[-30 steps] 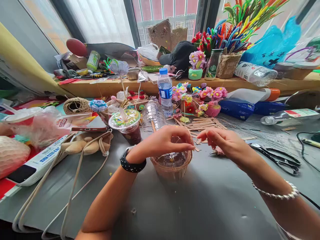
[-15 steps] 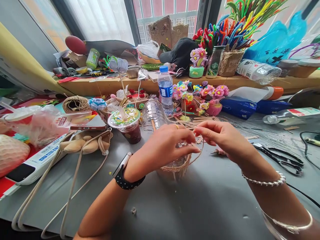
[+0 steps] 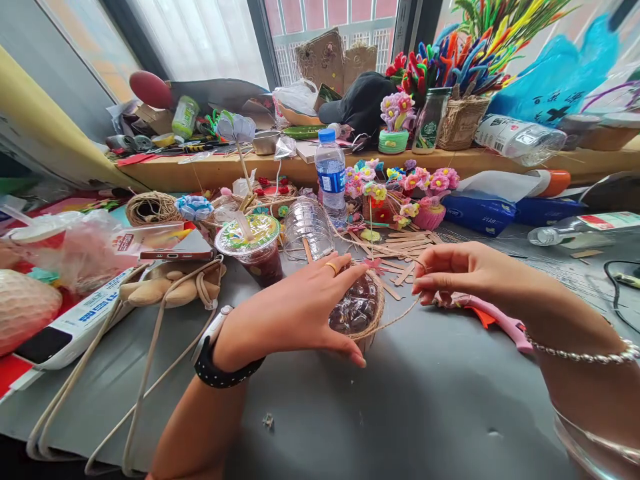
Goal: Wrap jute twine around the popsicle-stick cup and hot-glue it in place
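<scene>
The right hand [image 3: 457, 270] pinches twine [image 3: 396, 322] slanting down-left to the upright container [image 3: 381, 303]; the left hand [image 3: 305, 307] has a wide grip.

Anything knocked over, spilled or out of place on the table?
A clear bottle lies on its side at the far right, while the blue-capped bottle stands upright. Loose wooden sticks lie scattered behind the twine-rimmed container, and a small scrap sits nearer the camera. No spill shows.
</scene>
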{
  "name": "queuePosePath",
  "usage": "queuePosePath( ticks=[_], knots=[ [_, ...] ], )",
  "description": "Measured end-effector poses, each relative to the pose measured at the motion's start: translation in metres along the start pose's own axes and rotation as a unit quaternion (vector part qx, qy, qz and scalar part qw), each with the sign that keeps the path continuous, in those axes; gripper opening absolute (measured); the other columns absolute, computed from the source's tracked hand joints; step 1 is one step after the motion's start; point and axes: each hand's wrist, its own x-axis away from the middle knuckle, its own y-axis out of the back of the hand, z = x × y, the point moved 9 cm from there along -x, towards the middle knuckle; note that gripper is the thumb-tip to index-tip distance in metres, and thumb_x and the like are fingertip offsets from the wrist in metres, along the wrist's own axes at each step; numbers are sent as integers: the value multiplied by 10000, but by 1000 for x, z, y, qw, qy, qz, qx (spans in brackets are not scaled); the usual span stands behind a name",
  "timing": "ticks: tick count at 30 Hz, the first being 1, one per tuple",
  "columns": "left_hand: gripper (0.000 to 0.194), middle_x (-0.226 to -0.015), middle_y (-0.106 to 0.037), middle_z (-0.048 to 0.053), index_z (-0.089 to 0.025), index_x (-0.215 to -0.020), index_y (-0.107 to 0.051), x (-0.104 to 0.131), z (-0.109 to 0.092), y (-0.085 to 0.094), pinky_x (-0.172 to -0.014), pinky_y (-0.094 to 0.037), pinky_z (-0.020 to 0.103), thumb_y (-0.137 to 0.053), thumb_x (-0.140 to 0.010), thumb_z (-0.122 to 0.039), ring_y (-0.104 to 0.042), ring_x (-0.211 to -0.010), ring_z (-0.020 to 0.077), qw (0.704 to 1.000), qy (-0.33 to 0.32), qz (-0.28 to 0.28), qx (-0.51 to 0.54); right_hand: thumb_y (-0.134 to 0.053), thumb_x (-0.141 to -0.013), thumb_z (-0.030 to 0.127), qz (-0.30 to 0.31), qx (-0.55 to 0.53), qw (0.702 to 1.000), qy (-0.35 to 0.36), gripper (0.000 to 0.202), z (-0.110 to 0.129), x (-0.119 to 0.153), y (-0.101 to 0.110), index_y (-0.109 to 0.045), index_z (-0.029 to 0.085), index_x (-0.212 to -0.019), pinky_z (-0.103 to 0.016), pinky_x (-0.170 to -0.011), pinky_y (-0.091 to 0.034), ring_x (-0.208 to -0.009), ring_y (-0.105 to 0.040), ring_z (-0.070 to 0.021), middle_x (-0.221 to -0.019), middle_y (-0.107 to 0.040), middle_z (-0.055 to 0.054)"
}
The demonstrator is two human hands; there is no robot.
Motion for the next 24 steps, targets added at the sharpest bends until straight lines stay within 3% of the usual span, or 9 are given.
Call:
queuePosePath(
  ticks=[5, 9, 14, 19, 24],
  knots=[
    [894, -1322, -312, 131, -182, -1314, -217, 0, 2, -3, -975, -280, 342, -509, -623, -668, -297, -1226, 280, 1000, 10, 23, 15, -586, -723, 383, 37, -56, 998, 13, 233, 1, 0, -8, -499, 179, -793, -179, -481, -384, -601, -553, -95, -733, -609, -16],
    [910, -1355, -264, 141, -172, -1321, -219, -2, 5, -7, -1015, -216, 375, -499, -620, -679, -193, -1273, 303, 999, 21, 38, 12, -553, -754, 387, 68, -76, 995, 14, 222, 2, -1, -17, -486, 181, -805, -158, -421, -321, -489, -475, -45, -675, -581, 16],
    [850, -1340, -289, 115, -192, -1320, -214, -2, 6, -6, -994, -267, 349, -577, -642, -555, -287, -1231, 274, 999, 26, 35, 15, -568, -741, 390, 94, -46, 995, -3, 236, 1, -3, -23, -531, 161, -787, -161, -431, -297, -477, -403, -32, -612, -542, 27],
    [816, -1324, -303, 117, -177, -1300, -251, -1, 2, -3, -985, -284, 351, -618, -622, -445, -313, -1207, 273, 999, 1, 35, 24, -578, -721, 413, 61, -52, 997, 21, 245, 5, -3, -15, -547, 172, -757, -175, -437, -284, -504, -428, -46, -667, -570, 14],
    [810, -1340, -277, 119, -166, -1304, -245, -2, 1, -4, -1014, -238, 360, -611, -624, -413, -285, -1223, 270, 999, -26, 37, 21, -564, -706, 464, 104, -1, 995, -3, 293, 0, 0, -22, -514, 176, -720, -198, -454, -313, -509, -427, -73, -620, -525, 17]
  ],
)
